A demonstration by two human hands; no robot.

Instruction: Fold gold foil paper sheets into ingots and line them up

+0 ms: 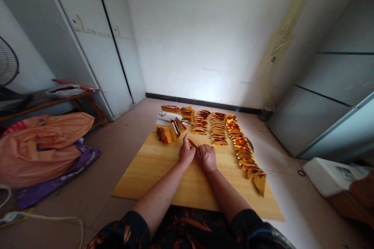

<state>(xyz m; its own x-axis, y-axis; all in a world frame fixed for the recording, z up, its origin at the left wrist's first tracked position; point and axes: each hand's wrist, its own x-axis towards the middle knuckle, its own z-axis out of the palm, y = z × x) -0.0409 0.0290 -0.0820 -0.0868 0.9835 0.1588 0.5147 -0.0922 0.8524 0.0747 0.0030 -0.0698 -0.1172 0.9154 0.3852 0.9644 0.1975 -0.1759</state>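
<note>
My left hand (186, 152) and my right hand (207, 158) meet over the middle of a wooden board (163, 167). Between them they pinch a piece of gold foil paper (191, 143); most of it is hidden by the fingers. My left thumb points up. Just beyond my left hand lies a curved stack of gold foil sheets (170, 134). Farther back are rows of folded gold foil pieces (219, 128), and a longer row of folded foil (245, 155) runs down the board's right side.
White paper bundles (169, 116) lie at the board's back left. Orange bag (43, 144) and purple bag (64, 177) sit on the tiled floor at left. A cabinet (96, 39) stands behind them. At right are a refrigerator (321, 101) and a white box (330, 177).
</note>
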